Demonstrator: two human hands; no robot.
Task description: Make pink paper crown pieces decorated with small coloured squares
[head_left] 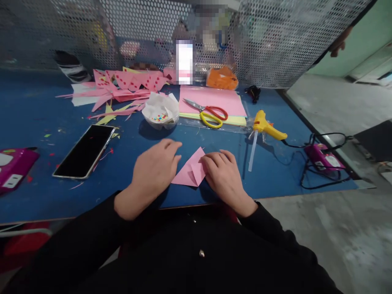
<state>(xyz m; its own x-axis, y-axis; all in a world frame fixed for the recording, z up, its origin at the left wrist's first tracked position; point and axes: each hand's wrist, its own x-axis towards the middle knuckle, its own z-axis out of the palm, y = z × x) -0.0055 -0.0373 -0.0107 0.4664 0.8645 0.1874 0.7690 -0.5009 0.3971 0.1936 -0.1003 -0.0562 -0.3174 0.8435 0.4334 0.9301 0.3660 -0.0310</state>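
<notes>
A small pink folded paper (192, 169) lies on the blue table near its front edge, one flap standing up a little from its middle. My right hand (225, 173) is at its right side, fingers bent over that edge and gripping it; the thumb is mostly hidden. On the paper's left, my left hand (155, 169) rests with thumb and forefinger apart, its side close to the left corner. Nothing shows between those fingers. Beyond the hands stands a paper-lined bowl (161, 112) with small coloured bits inside.
Red-and-yellow scissors (211, 113) lie on pink sheets (214, 96). A yellow glue gun (266, 125) with a corded purple box (324, 157) is at right. A phone (85, 151), pink paper scraps (122, 96) and another purple box (16, 165) are left. Perforated metal mesh (147, 24) borders the back.
</notes>
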